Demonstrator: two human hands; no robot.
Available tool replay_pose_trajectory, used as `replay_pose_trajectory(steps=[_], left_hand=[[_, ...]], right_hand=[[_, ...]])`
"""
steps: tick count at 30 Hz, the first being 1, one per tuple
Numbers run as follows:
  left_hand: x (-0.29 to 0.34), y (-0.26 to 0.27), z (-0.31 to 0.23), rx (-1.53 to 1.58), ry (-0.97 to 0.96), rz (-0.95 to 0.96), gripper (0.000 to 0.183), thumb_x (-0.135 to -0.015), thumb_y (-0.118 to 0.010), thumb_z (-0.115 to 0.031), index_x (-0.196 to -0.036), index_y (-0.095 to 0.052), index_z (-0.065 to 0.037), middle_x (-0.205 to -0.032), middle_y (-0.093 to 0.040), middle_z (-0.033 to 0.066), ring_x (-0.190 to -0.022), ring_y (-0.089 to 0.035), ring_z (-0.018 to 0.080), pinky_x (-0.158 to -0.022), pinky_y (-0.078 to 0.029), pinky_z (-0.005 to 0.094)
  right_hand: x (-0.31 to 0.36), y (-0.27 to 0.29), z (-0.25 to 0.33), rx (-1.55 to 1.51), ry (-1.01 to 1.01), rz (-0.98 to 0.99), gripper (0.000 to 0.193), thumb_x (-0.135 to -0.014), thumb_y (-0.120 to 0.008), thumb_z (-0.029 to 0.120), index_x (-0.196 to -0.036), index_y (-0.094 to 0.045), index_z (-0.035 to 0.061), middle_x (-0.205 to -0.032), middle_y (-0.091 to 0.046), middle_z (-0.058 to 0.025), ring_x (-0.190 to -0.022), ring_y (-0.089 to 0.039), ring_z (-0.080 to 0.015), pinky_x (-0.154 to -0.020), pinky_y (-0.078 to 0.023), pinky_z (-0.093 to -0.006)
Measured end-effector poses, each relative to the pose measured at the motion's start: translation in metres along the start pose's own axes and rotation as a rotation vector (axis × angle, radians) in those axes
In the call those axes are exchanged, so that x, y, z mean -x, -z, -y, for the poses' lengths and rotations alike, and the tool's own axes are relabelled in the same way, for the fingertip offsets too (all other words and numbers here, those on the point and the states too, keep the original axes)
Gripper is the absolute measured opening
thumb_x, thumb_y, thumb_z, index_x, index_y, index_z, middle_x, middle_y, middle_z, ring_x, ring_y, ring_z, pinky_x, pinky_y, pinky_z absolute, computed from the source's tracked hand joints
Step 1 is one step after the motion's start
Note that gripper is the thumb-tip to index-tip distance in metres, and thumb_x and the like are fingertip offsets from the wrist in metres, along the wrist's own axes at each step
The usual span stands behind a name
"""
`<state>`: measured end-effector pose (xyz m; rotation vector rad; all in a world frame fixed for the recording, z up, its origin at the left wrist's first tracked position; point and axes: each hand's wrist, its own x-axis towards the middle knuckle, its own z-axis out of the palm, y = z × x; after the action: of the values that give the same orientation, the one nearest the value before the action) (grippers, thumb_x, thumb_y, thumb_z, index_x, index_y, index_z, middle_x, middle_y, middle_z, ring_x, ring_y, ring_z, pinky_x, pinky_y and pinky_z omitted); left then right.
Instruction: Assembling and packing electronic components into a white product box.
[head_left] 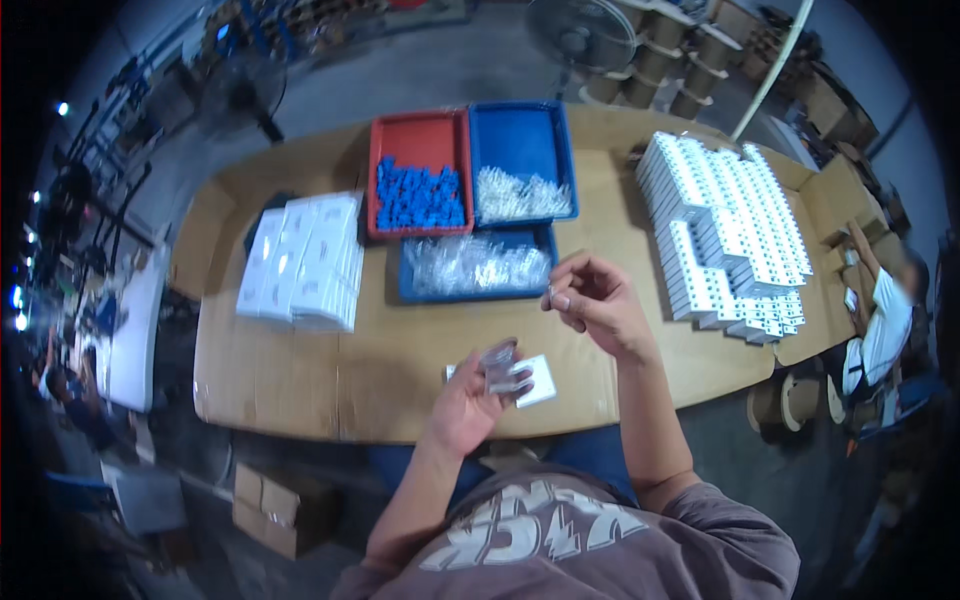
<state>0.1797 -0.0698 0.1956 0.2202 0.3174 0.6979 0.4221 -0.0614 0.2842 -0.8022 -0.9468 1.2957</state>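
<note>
Clasping clear plastic (499,366), seemingly light and slippery, the left hand (468,404) should favour its edges. The right hand (600,308) pinches something tiny (550,291).

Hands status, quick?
Left hand: holding a clear plastic piece.
Right hand: fingertips pinched together; anything between them is too small to tell.

Held clear piece (498,366): glossy plastic. Red tray (420,132), blue tray (518,135): smooth plastic, slight sheen. Tabletop (275,380): matt cardboard look. Shirt (700,535): matt cloth.
</note>
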Motion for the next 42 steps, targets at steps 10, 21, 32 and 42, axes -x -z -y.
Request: replay_pose_trajectory(steps=[10, 21, 32, 42], left_hand=[[0.023, 0.0, 0.001, -0.051, 0.005, -0.023, 0.057, -0.111, -0.048, -0.042, -0.144, -0.053, 0.003, -0.133, -0.067, 0.0167, -0.118, -0.068, 0.0289, -0.109, -0.051, 0.0425], [0.031, -0.001, 0.005, -0.165, 0.003, -0.117, 0.049, -0.111, -0.049, -0.044, -0.135, -0.057, -0.002, -0.124, -0.07, 0.0151, -0.109, -0.071, 0.0291, -0.101, -0.056, 0.0432], [0.029, 0.004, 0.009, -0.211, -0.008, -0.183, 0.04, -0.107, -0.06, -0.034, -0.129, -0.061, -0.001, -0.119, -0.071, 0.0119, -0.105, -0.072, 0.0248, -0.096, -0.06, 0.0435], [0.024, 0.015, 0.011, -0.126, 0.023, -0.061, 0.04, -0.107, -0.06, -0.035, -0.128, -0.062, -0.001, -0.116, -0.071, 0.012, -0.102, -0.072, 0.0256, -0.094, -0.061, 0.0392]], right_hand=[[0.011, -0.02, -0.027, 0.331, -0.106, 0.136, 0.017, -0.092, -0.079, 0.005, -0.104, -0.069, 0.0001, -0.092, -0.074, -0.0052, -0.079, -0.068, -0.0075, -0.066, -0.052, -0.0224], [0.012, -0.034, -0.023, 0.619, -0.199, 0.291, 0.013, -0.09, -0.08, 0.009, -0.096, -0.072, 0.0023, -0.074, -0.066, 0.0039, -0.065, -0.056, -0.0027, -0.058, -0.045, -0.0231], [-0.017, -0.036, -0.015, 0.877, -0.198, 0.799, 0.014, -0.084, -0.081, 0.01, -0.094, -0.078, 0.0002, -0.127, -0.073, -0.013, -0.105, -0.072, -0.0263, -0.087, -0.055, -0.0369], [-0.014, -0.031, -0.022, 0.715, -0.291, 0.875, 0.042, -0.108, -0.058, 0.032, -0.121, -0.072, -0.0057, -0.138, -0.067, -0.021, -0.118, -0.068, -0.0299, -0.098, -0.053, -0.0389]])
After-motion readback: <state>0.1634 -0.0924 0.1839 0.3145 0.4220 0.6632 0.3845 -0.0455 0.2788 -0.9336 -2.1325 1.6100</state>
